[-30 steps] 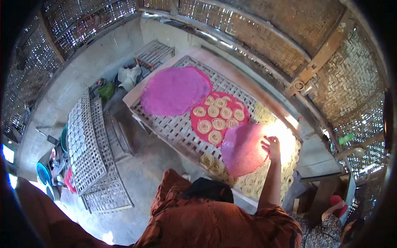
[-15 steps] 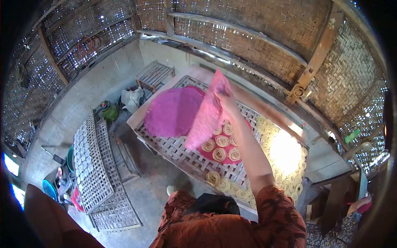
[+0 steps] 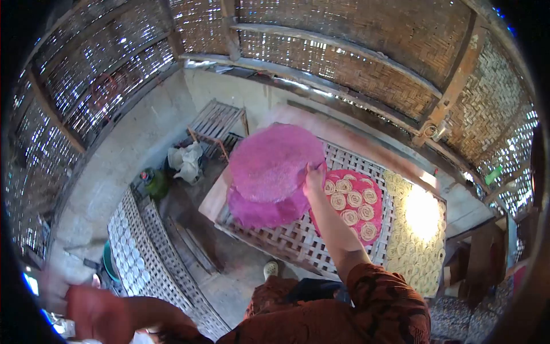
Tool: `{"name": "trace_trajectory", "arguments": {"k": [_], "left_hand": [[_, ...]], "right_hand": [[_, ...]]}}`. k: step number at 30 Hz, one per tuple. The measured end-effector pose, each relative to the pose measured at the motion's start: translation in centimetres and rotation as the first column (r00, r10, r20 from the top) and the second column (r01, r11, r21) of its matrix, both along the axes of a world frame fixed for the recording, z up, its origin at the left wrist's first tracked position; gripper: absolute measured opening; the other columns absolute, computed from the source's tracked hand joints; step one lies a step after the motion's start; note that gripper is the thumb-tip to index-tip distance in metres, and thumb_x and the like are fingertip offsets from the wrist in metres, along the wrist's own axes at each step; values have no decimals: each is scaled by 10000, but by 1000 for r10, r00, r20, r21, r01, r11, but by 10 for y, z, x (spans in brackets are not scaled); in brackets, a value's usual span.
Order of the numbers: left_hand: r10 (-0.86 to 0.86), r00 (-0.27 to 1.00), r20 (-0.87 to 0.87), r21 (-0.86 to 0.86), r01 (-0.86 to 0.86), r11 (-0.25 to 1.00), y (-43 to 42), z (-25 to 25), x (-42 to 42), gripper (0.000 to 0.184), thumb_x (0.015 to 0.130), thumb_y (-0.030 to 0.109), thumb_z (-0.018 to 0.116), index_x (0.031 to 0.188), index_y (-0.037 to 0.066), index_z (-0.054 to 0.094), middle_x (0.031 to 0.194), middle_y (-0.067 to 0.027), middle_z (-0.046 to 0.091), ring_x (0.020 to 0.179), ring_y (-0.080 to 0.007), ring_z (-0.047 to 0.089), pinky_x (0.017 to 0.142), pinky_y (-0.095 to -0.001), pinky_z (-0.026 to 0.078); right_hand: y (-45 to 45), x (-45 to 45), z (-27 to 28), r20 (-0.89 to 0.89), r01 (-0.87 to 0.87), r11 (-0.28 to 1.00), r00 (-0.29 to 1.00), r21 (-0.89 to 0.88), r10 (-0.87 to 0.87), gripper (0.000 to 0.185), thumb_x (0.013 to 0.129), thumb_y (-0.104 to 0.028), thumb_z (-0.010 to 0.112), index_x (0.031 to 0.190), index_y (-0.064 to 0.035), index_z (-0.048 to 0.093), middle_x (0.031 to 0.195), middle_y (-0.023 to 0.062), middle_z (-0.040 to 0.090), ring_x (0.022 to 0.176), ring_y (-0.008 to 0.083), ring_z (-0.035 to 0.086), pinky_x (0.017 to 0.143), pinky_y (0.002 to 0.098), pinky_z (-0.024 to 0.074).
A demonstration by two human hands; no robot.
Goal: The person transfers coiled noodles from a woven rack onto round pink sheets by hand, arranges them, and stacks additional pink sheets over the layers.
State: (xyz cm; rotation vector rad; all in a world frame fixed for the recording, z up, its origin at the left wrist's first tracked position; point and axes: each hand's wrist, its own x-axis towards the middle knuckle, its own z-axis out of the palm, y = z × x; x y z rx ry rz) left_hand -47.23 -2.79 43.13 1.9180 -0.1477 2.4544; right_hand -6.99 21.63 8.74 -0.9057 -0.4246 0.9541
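Observation:
My right hand is closed on the right edge of a round pink sheet. This sheet overlaps a purple-pink stack of similar round sheets on a woven bamboo rack. Just right of my hand, another pink sheet carries several pale spiral coils of dough-like strands. Out to the lower left, my left hand is a reddish blur; its fingers cannot be made out, nor whether it holds anything.
Many more coils cover the rack's right end. Lower left, woven racks lean at a slant, one bearing pale discs. A green gas cylinder, a white bag and a slatted bench stand beyond the rack's left end.
The pink sheet, earlier held tilted above the coils, has swung left and now lies over the stack. More coils are uncovered. My left arm has moved; the view has shifted.

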Motion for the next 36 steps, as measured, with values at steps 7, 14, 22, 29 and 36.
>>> {"name": "trace_trajectory", "arguments": {"k": [7, 14, 22, 29, 36], "left_hand": [[-152, 984, 89, -918, 140, 370, 183, -233, 61, 449, 927, 251, 446, 1309, 20, 404, 1298, -131, 464, 1176, -231, 456, 1022, -364, 319], [-323, 202, -925, -371, -671, 642, 206, -388, 181, 556, 825, 216, 604, 1331, 98, 406, 1356, -123, 421, 1241, -345, 397, 1041, -404, 313], [-684, 18, -729, -625, -426, 655, 187, -421, 317, 412, 799, 237, 614, 1188, 118, 549, 1306, -91, 456, 1222, -304, 407, 996, -479, 348], [-448, -111, -887, -366, -423, 829, 148, -434, 410, 369, 780, 247, 634, 1109, 86, 590, 1261, -53, 494, 1174, -284, 438, 952, -486, 361], [-493, 18, -870, -434, -506, 746, 152, -438, 423, 268, 722, 278, 699, 894, 81, 639, 855, -110, 625, 954, -307, 563, 886, -423, 418]], "right_hand": [[6, -22, -126, 253, 263, 853, 954, -451, -161, 450, 847, -33, 503, 1281, -23, 388, 1208, 129, 511, 1082, 231, 495, 894, 338, 406], [-51, 25, -99, 649, 412, 551, 676, -726, 349, 297, 792, -133, 608, 1064, -20, 565, 981, 176, 646, 923, 280, 624, 787, 361, 473], [-235, 182, -118, 601, 674, 456, -22, -581, 799, 197, 757, -113, 545, 879, -17, 666, 869, 167, 644, 848, 346, 609, 761, 425, 486], [-252, 155, -93, 772, 626, 580, 55, -521, 634, 258, 789, -163, 560, 1021, -59, 601, 994, 171, 594, 1025, 338, 515, 917, 423, 401], [-293, 140, -57, 645, 315, 790, 754, -526, 128, 276, 834, -150, 646, 1069, -52, 540, 927, 111, 648, 841, 207, 640, 723, 327, 510]]}}
